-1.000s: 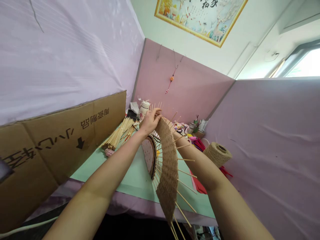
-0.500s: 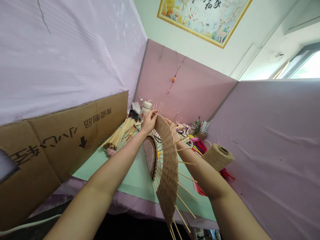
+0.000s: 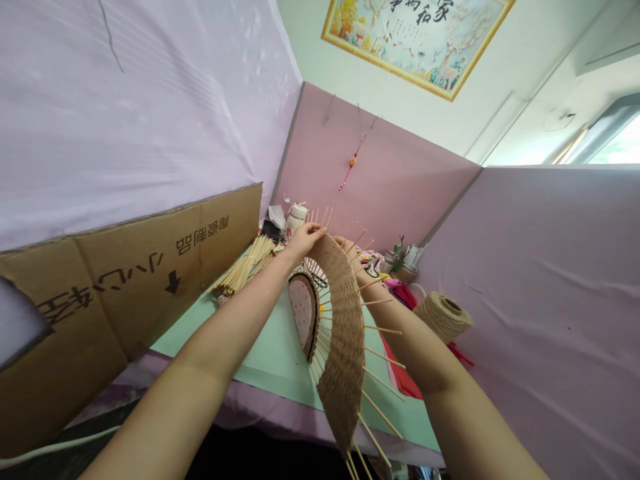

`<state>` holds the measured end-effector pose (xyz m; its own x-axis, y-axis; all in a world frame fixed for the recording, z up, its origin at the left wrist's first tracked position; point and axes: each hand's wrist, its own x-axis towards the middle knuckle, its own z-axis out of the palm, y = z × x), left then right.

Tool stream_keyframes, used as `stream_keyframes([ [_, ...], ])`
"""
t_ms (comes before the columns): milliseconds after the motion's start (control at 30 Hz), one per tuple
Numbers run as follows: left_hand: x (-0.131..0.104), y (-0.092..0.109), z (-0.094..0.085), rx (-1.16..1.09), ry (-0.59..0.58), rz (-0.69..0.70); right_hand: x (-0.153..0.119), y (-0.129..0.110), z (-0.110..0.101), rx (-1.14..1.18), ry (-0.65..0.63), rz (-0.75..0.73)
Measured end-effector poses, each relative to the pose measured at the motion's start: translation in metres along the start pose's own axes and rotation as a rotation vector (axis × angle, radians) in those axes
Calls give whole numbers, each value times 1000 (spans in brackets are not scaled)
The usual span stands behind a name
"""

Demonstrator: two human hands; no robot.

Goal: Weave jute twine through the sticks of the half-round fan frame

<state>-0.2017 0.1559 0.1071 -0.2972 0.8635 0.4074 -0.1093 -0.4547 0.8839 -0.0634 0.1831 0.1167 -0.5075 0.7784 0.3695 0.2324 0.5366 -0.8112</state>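
I hold a half-woven round basket frame (image 3: 340,333) edge-on above the green table (image 3: 270,353); brown twine is woven through radiating wooden sticks around a pale dotted disc (image 3: 304,310). My left hand (image 3: 306,238) pinches the top of the weave at the far rim. My right hand (image 3: 346,245) is mostly hidden behind the weave, its fingers touching the same top edge. A spool of brown twine (image 3: 443,315) stands to the right of my right forearm.
A bundle of wooden sticks (image 3: 246,265) lies at the table's left. A cardboard sheet (image 3: 125,287) leans along the left side. Small craft clutter and a white jar (image 3: 297,215) sit at the back. Red paper (image 3: 400,377) lies under my right arm.
The view has shifted slightly; the frame and both hands sit a little lower and to the right. My left fingers stay pinched at the top of the weave.
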Motion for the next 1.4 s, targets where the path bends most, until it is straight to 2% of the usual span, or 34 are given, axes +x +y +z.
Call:
stream_keyframes([
  [100,-4,0,2,-4,21,19,4,2,-10,-51,83,-11],
  [233,-10,2,5,-10,9,42,23,-4,-24,-150,140,-75],
  [400,-16,5,7,-8,13,71,51,-26,-35,-278,105,-212],
  [567,-20,6,6,2,52,108,62,-46,-41,-400,61,-325],
  [733,-22,10,7,52,74,138,66,-49,-47,-667,110,-322],
  [833,-22,11,8,133,83,153,70,-51,-51,-751,58,-368],
  [967,-22,12,10,209,67,188,73,-57,-59,-880,-118,-537],
  [1033,-23,13,10,255,56,214,73,-60,-62,-990,-169,-574],
  [1200,-23,17,9,357,35,279,69,-66,-63,-1141,-100,-580],
  [1400,-22,21,8,431,-18,306,72,-69,-63,-1102,-168,-695],
])
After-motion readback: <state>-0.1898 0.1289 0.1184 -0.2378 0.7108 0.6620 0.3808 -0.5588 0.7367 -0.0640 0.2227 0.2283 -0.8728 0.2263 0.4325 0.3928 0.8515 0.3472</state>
